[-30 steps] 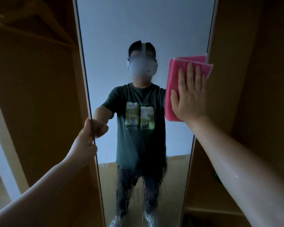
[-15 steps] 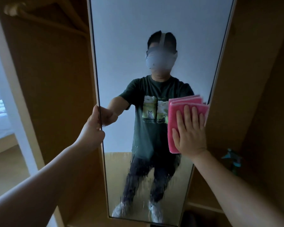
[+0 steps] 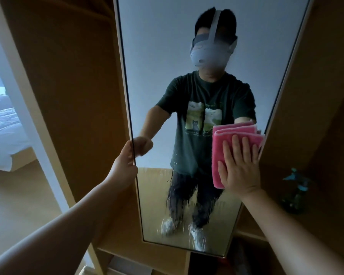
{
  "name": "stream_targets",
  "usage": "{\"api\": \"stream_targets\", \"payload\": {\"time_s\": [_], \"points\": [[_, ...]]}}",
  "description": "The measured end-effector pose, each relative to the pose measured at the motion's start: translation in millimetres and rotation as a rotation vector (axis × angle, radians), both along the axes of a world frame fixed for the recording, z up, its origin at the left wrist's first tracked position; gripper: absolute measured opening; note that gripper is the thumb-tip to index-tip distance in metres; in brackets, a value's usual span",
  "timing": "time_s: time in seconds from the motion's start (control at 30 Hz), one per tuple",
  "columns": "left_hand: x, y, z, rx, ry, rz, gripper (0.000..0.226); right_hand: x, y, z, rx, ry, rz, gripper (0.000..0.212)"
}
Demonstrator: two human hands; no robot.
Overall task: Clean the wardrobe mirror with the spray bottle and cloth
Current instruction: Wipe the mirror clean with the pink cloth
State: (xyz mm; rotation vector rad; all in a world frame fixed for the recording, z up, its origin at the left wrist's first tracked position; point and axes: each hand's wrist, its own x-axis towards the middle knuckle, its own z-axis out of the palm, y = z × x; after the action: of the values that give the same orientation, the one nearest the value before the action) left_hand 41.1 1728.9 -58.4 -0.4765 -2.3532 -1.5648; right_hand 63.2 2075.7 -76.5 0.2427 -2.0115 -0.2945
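Over the last second the right hand (image 3: pixel 239 167) has drawn the pink cloth (image 3: pixel 231 139) down the mirror (image 3: pixel 157 56) along its right edge, to about 3 o'clock on the glass. Its fingers are straight and slightly spread, pressing the cloth flat. The upper glass looks clear, but drips streak the part toward 6 o'clock, so wiping seems roughly half done. The left hand (image 3: pixel 125 165) grips the mirror's left edge at 9 o'clock, fingers curled round it. The spray bottle (image 3: pixel 295 189) stands on a shelf (image 3: pixel 316 221) at 4 o'clock of the cloth. A bed (image 3: pixel 2 135) lies far toward 9 o'clock.
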Motion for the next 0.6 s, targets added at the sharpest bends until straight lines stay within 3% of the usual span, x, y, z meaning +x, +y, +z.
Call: {"api": "stream_targets", "payload": {"time_s": [0.43, 0.6], "points": [[3.9, -6.5, -39.7, 0.072, 0.033, -0.056, 0.071, -5.2, -17.0, -3.6, -0.103, 0.163, -0.011, 0.054], [-6.6, -3.3, -60.6, 0.221, 0.065, -0.014, 0.049, -10.6, -17.5, -1.7, -0.089, 0.202, -0.05, 0.055]]}}
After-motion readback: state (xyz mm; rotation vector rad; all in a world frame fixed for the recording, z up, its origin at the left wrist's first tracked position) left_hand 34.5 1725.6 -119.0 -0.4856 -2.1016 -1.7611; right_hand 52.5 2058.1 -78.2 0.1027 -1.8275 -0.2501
